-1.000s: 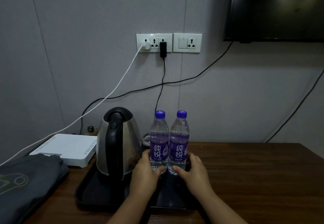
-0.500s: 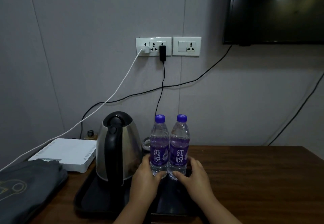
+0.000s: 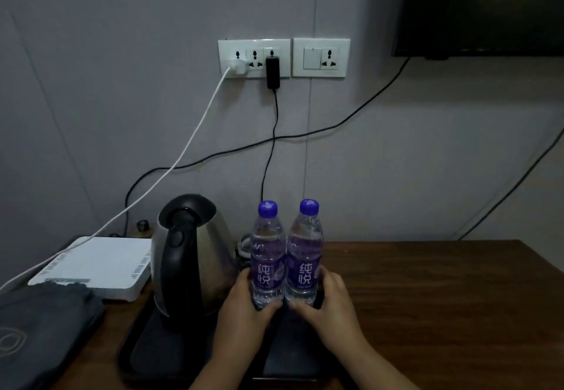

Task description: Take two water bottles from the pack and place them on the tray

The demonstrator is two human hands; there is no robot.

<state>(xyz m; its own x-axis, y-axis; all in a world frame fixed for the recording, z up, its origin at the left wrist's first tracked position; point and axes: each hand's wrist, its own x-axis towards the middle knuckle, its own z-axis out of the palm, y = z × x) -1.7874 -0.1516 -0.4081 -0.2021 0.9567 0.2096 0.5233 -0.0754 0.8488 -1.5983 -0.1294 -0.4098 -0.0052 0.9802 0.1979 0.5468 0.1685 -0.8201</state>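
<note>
Two clear plastic water bottles with purple caps and purple labels are standing upright on the black rectangular plastic tray [image 3: 143, 347], side by side and touching, just right of the stainless-steel electric kettle with a black handle [image 3: 189, 255]. The left bottle [image 3: 267, 255] is being gripped near its base by the left hand [image 3: 244, 307], fingers curled around it. The right hand [image 3: 329, 301] is wrapping the right bottle [image 3: 305, 252] likewise. Left of the kettle, a flat white plastic box [image 3: 94, 264] is lying on the dark wooden table [image 3: 442, 298].
</note>
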